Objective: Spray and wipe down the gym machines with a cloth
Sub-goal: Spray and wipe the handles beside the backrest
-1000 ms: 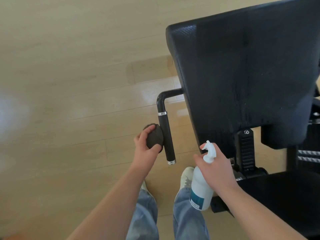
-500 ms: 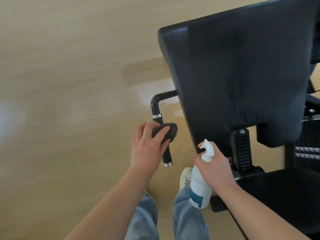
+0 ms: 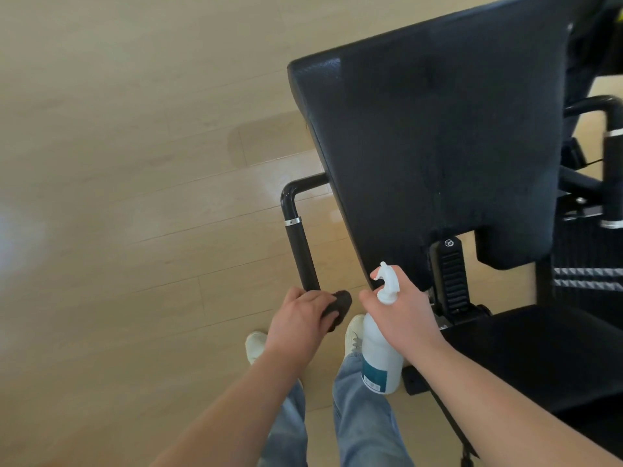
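A black gym machine with a large padded back pad fills the upper right. Its black side handle points down towards me. My left hand grips a dark grey cloth wrapped round the handle's lower end, which is hidden under it. My right hand holds a white spray bottle by the neck, its nozzle pointing left, just right of the cloth.
The black seat pad lies at the lower right, with the seat adjuster rack above it. A second handle shows at the right edge. Light wooden floor spreads to the left. My jeans and white shoes are below.
My left hand has slid the cloth down the handle from its middle to its lower end. My right hand and the bottle have stayed nearly still.
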`<state>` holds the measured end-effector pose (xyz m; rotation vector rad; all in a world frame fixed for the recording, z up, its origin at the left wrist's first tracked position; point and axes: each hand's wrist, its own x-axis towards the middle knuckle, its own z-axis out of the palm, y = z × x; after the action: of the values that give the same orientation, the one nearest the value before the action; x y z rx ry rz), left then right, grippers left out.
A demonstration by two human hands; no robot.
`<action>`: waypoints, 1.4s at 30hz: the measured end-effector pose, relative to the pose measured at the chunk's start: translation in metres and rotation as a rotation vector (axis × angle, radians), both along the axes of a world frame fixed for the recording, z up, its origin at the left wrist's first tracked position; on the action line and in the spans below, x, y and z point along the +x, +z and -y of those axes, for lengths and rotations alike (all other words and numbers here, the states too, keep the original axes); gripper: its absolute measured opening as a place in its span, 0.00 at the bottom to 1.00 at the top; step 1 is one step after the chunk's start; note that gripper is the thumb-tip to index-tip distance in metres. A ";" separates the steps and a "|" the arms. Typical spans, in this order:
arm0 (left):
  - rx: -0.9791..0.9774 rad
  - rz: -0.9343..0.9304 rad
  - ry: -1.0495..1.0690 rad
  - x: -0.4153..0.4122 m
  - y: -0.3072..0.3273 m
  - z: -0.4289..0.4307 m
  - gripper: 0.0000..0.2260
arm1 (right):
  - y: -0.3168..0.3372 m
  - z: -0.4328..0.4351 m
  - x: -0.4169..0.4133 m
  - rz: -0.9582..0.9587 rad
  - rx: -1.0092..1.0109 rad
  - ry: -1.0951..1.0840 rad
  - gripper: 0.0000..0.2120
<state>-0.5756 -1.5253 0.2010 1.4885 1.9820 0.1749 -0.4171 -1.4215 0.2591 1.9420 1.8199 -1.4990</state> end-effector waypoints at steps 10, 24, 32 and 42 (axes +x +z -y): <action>0.088 0.119 0.312 -0.044 0.055 -0.064 0.15 | 0.031 -0.005 0.002 0.002 0.051 -0.015 0.16; 0.158 0.229 0.339 -0.077 0.210 -0.043 0.09 | 0.164 0.006 -0.037 -0.004 0.194 -0.075 0.13; 0.311 0.258 0.321 -0.108 0.306 -0.037 0.07 | 0.262 0.011 -0.069 -0.032 0.368 -0.175 0.16; 0.322 0.410 0.333 -0.111 0.353 -0.042 0.05 | 0.308 0.011 -0.074 -0.169 0.405 -0.136 0.14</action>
<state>-0.6868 -1.4838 0.5541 1.1707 1.8996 0.9034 -0.4910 -1.4325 0.5671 2.2105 2.2542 -1.4612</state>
